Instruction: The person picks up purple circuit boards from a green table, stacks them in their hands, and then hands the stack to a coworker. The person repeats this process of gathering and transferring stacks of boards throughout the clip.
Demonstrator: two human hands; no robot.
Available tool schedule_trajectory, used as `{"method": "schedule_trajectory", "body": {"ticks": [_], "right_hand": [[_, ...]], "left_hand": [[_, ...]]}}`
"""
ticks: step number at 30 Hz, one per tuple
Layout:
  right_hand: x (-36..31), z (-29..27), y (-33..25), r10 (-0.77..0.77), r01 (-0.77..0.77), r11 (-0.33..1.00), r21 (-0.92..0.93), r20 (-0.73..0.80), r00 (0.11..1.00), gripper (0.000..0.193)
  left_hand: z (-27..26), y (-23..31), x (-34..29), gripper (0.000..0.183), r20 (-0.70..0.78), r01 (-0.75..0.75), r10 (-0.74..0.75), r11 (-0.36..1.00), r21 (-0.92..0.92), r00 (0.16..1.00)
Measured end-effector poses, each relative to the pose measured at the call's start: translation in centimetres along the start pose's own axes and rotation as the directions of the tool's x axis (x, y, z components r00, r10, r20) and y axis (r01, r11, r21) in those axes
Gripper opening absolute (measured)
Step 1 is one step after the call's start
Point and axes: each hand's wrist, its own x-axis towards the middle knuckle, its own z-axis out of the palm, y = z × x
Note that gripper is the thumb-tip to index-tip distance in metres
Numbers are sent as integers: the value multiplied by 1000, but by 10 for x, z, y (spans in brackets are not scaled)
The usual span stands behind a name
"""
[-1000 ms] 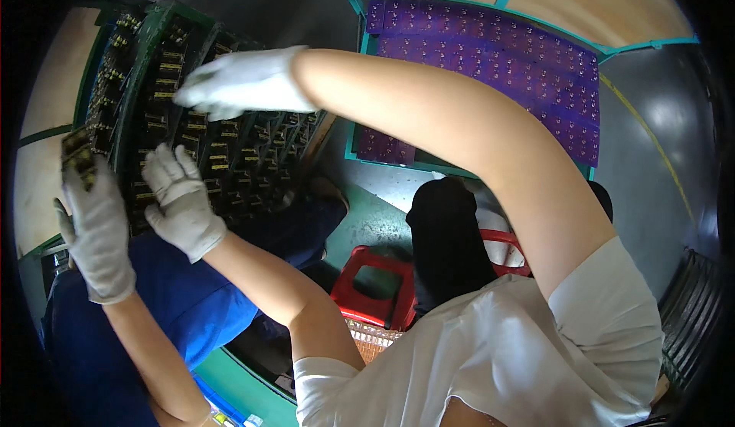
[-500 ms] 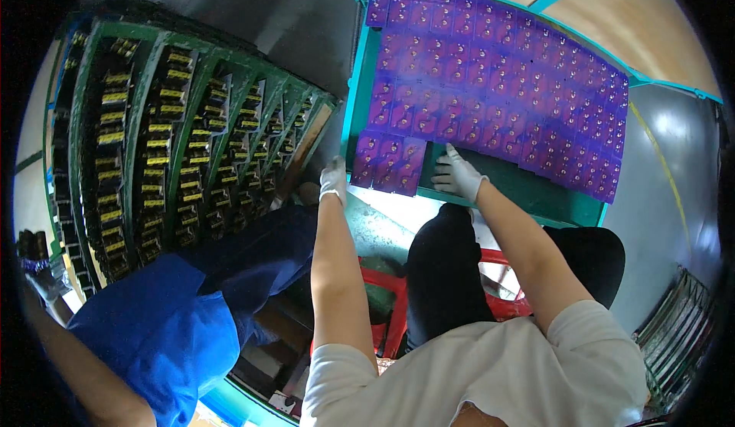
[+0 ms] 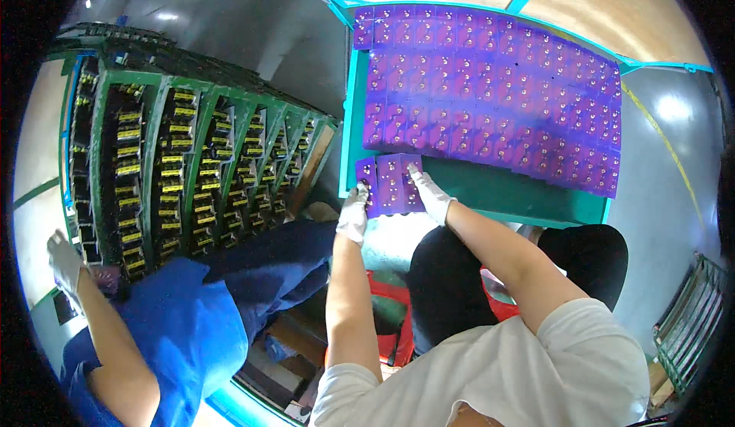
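Observation:
A short row of purple blocks (image 3: 392,187), with small metal studs on their tops, is pressed between my two gloved hands. My left hand (image 3: 354,211) grips the left end; my right hand (image 3: 430,196) holds the right end, its fingertips at the far corner. This row sits at the near edge of a teal tray (image 3: 490,186), apart from the rows behind it. Many similar purple blocks (image 3: 490,82) stand packed side by side in the tray's far part. The blocks' undersides are hidden.
To the left stands a green rack (image 3: 96,174) holding dark pieces with yellow strips (image 3: 178,130). A co-worker in blue (image 3: 191,320) sits at my left, a gloved hand (image 3: 67,266) beside a dark purple piece. A metal frame (image 3: 689,320) stands at the lower right.
My hands have closed on the near row from both ends, and it has come toward me, away from the row behind. The view has shifted slightly. The co-worker's hand has moved.

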Motion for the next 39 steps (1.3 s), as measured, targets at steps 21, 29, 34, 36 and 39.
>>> {"method": "schedule_trajectory", "body": {"ticks": [21,29,34,36,39], "right_hand": [[-333,34,-23,-420,310,777,548,85,903,62],[-386,30,10,-532,410,793,449,185,826,69],[-409,26,20,-561,465,800,378,197,804,79],[-417,26,23,-575,485,793,368,191,796,79],[-428,24,26,-580,486,793,367,213,786,79]], "left_hand": [[52,135,-322,46,67,-109,313,513,-852,947],[62,120,-394,36,59,-209,499,464,-861,865],[62,119,-422,61,139,-262,627,502,-824,766],[63,122,-433,62,140,-270,635,503,-821,760],[66,118,-441,63,123,-318,648,519,-793,751]]}}
